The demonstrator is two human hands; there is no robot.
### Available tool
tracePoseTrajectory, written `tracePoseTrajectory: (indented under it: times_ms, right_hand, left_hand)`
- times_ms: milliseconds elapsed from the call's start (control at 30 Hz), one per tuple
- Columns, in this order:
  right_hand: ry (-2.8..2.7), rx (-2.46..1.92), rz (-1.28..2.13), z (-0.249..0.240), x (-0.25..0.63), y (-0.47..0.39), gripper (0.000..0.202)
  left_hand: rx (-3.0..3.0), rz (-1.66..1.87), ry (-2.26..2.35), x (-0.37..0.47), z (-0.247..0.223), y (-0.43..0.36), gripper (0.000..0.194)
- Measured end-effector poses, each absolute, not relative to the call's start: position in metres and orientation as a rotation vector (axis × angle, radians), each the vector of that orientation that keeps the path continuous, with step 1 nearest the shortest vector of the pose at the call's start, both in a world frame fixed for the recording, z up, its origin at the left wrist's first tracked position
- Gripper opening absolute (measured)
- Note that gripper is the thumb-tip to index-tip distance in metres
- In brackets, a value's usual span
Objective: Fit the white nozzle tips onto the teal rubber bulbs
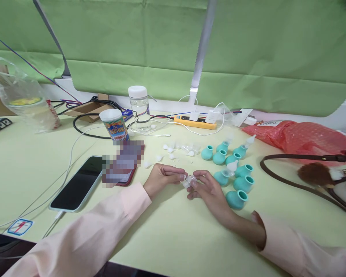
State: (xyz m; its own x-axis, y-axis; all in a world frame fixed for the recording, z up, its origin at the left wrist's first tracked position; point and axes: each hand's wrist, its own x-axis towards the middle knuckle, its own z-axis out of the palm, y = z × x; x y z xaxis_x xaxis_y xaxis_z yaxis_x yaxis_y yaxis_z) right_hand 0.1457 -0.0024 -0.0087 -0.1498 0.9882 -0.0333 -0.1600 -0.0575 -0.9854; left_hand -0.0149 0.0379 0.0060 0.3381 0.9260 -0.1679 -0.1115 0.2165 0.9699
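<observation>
Between my two hands is a small clear plastic connector [190,181], held just above the table. My right hand [209,188] grips it from the right with thumb and fingers. The fingertips of my left hand [165,177] pinch at its left end, on a small whitish part too small to make out. Right of my hands stand several teal rubber bulbs [235,199]; a few carry a clear neck with a white tip [232,166], others show open mouths. Beyond my hands lie loose white tips [172,156] and clear plastic pieces [187,147].
On the left lie a black-screened phone [79,184] with a cable and a red-edged phone [129,179]. Behind are a paper cup [114,125], a water bottle [140,109] and a yellow power strip [194,122]. A red plastic bag [300,136] and a brown strap [291,157] lie right.
</observation>
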Motion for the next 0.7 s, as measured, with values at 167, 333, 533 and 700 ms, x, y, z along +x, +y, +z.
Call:
tracePoseTrajectory:
  times_ms: [167,333,533,700]
  right_hand:
    - [-1.176,-1.038,1.427,-0.0081,0.1447,-0.0036,0.027]
    - [-1.182,-1.033,1.434,-0.0074,0.1451,-0.0036,0.025]
    - [-1.176,-1.035,1.458,-0.0067,0.1455,-0.0033,0.023]
    - [-1.169,-1.045,1.451,-0.0060,0.1459,-0.0047,0.023]
  left_hand:
    - [1.216,0.909,0.896,-0.0120,0.0038,0.0352,0.023]
    - [1.202,0.908,0.898,-0.0096,0.0060,0.0332,0.025]
    - [1.208,0.949,0.902,-0.0083,0.0041,0.0342,0.019]
    - [1.059,0.819,0.917,-0.0083,0.0046,0.0341,0.021]
